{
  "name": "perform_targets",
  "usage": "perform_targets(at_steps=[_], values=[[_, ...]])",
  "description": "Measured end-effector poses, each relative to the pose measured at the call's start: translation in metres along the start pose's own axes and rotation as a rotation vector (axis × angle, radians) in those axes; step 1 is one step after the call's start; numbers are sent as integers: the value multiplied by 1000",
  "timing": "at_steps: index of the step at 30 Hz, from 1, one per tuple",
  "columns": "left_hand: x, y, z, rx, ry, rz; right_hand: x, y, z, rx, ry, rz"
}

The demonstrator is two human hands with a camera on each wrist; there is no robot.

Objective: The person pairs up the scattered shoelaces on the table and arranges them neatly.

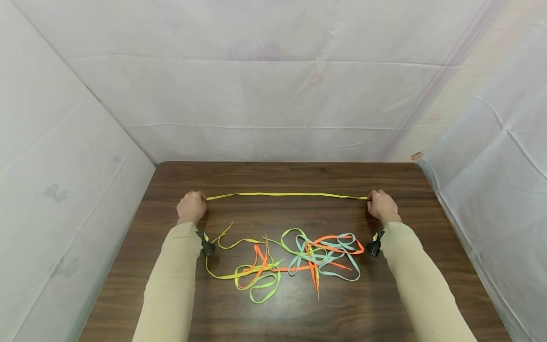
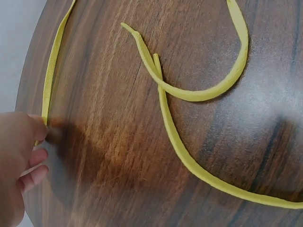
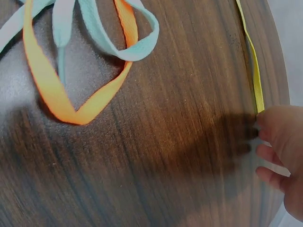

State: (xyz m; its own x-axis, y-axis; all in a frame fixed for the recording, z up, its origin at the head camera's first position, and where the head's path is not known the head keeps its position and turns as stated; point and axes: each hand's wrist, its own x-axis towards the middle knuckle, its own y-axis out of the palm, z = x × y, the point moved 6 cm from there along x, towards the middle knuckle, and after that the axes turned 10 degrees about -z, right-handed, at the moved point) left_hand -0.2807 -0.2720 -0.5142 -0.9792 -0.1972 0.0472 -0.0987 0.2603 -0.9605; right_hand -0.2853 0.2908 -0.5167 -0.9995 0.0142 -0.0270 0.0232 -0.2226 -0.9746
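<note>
A yellow shoelace (image 1: 282,194) stretches nearly straight from side to side across the far part of the table. Its left end is pinched by my left hand (image 1: 191,207), thumb against fingers, as the left wrist view shows. At the other end my right hand (image 1: 382,206) pinches the lace; the right wrist view shows that hand (image 3: 284,146) with the yellow lace (image 3: 258,90) leading away from its fingertips. Nearer to me lies a loose tangle of shoelaces: an orange lace (image 1: 316,278), a light blue lace (image 1: 356,266) and a yellow-green lace (image 1: 265,299).
Another yellow lace (image 2: 189,97) curls on the wood to the right of the left hand. The brown wooden table (image 1: 342,313) ends at a far edge just beyond the stretched lace. White sheeting (image 1: 256,104) hangs behind the table and along both sides.
</note>
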Motion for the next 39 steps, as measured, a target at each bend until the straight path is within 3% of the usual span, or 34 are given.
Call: perform_targets(at_steps=[10,15,21,31,39], values=[[-11,-8,3,-30,21,-4,-6,2,-3,9,12,-3],[-14,-12,5,-25,102,-32,-9,3,-6,29,-9,6],[-16,-15,1,-24,194,-80,-10,-4,-4,19,-53,-36],[-28,-25,-13,-71,266,-146,-18,-14,9,-3,-128,-79],[-44,-30,-22,-56,328,-151,-26,-14,25,-20,-206,-137]])
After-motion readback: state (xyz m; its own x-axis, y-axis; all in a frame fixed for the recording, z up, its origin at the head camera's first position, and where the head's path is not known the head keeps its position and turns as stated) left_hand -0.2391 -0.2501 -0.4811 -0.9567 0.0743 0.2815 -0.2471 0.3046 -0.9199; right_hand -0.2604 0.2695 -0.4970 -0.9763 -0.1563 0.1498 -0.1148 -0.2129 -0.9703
